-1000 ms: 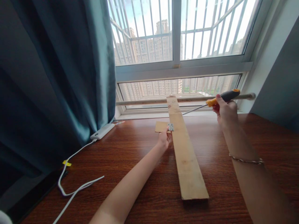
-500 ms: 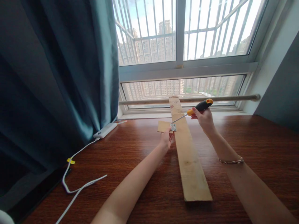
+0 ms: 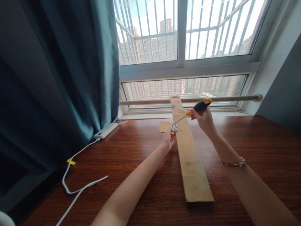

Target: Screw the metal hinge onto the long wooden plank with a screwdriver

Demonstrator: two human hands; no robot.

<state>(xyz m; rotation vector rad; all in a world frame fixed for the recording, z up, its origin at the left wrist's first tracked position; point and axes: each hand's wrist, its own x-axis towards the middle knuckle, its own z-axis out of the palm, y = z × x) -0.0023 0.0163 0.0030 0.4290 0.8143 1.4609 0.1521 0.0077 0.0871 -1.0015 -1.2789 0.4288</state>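
Note:
A long wooden board lies lengthwise on the brown table, its far end at the window. Beside its left edge is a small wooden piece, and a metal hinge spans the two. My left hand grips the small piece at its near edge, thumb by the hinge. In my right hand is a screwdriver with a black and yellow handle, held tilted. Its shaft slants down to the left, and the tip meets the hinge's left leaf. Any screw under the tip is too small to make out.
A white power strip sits at the table's back left, by the dark blue curtain. Its white cable loops over the left side of the table. A horizontal pipe runs along the barred window.
The screwdriver's handle and my right hand have shifted slightly left, and the tip has moved a little on the hinge's left side. My left hand stays on the small piece.

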